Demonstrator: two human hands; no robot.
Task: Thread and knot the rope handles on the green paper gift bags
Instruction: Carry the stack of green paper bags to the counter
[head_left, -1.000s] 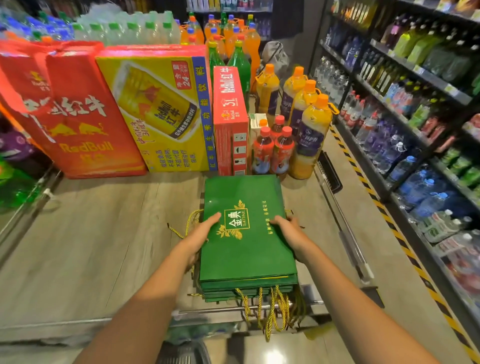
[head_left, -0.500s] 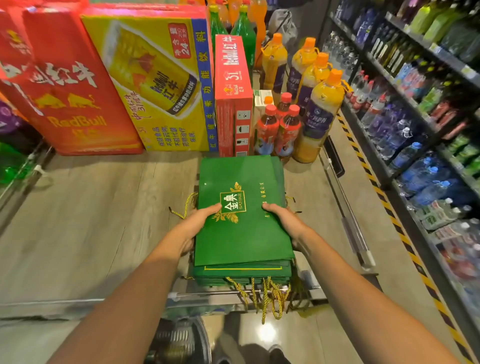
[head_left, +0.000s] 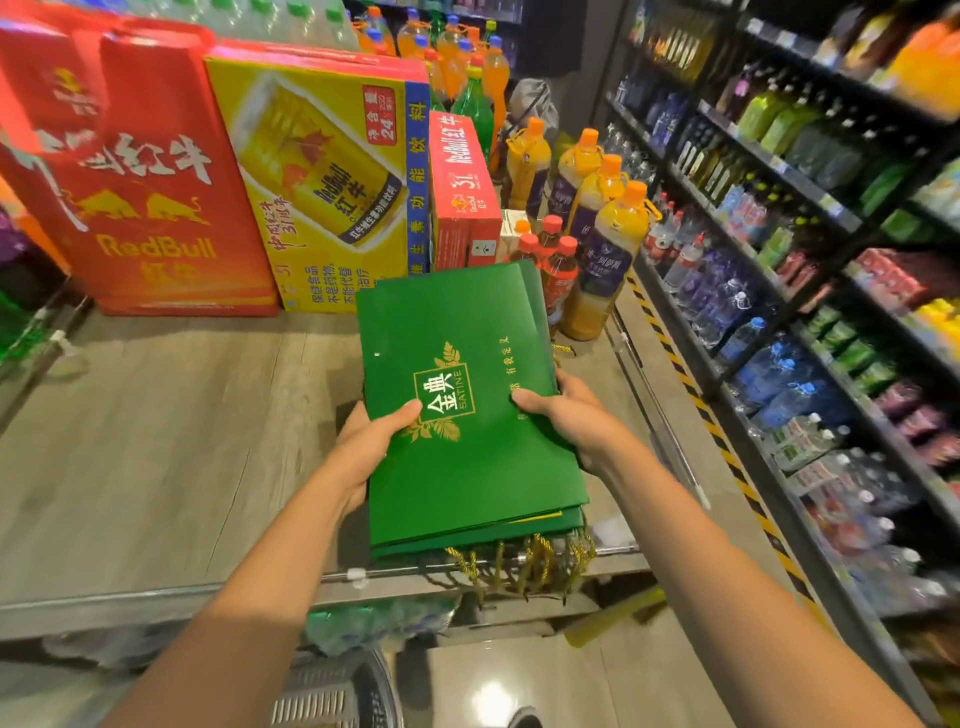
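Observation:
A stack of flat green paper gift bags (head_left: 467, 441) with a gold emblem is held above the grey wooden platform (head_left: 156, 441). My left hand (head_left: 369, 447) grips the stack's left edge, thumb on top and fingers underneath. My right hand (head_left: 566, 415) grips the right edge the same way. Gold rope handles (head_left: 524, 564) hang in a tangle from the stack's near end.
Red and yellow drink cartons (head_left: 234, 182) stand at the back of the platform, with orange juice bottles (head_left: 602, 244) to their right. Shelves of bottled drinks (head_left: 805, 312) line the right side beyond a yellow-black floor stripe. A metal rail edges the platform's near side.
Both hands have gone from resting on the stack to gripping its sides and lifting it, tilting its far end up off the platform.

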